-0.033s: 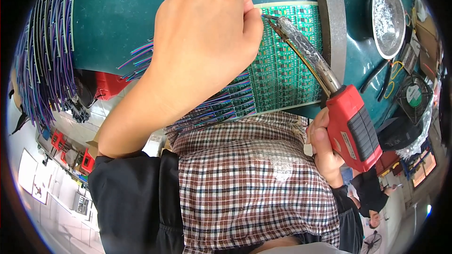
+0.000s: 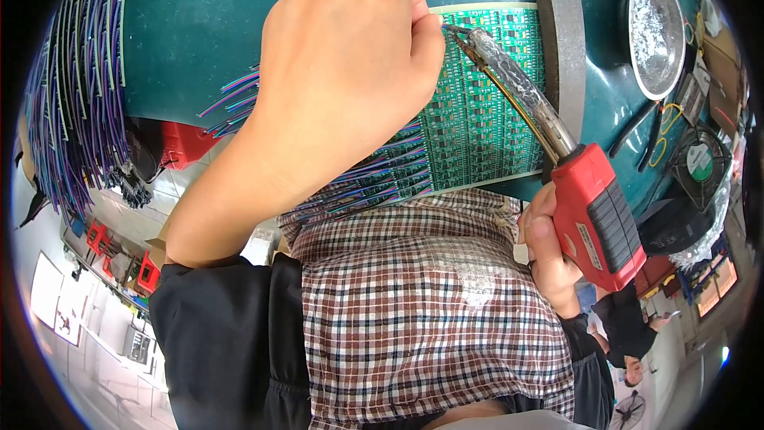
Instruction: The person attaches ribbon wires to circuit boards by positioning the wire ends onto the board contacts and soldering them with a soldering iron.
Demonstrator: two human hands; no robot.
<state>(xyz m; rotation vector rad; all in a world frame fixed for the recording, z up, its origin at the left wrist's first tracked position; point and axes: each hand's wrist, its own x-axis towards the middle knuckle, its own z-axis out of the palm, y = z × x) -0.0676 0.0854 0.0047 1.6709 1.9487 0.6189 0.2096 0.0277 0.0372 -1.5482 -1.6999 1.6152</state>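
Observation:
My left hand [image 2: 350, 48] is closed in a pinch over the upper edge of a green circuit board panel [image 2: 485, 127]. A thin wire, mostly hidden by the fingers, ends at its fingertips. My right hand [image 2: 549, 251] grips the red and black handle of a soldering gun [image 2: 601, 223]. The gun's metal barrel slants up and left across the panel, with a thin solder feed tube along its underside. Its tip meets the board right beside my left fingertips. Rows of coloured wires [image 2: 382, 171] stick out from the panel's left part, under my left wrist.
A grey metal bar [image 2: 561, 72] lies along the panel's right edge. Farther right are a metal bowl [image 2: 656, 32], black-handled pliers [image 2: 637, 135] and a small fan [image 2: 700, 161]. Wired boards [image 2: 79, 80] hang over the table's left side. Another person [image 2: 629, 326] is in the background at right.

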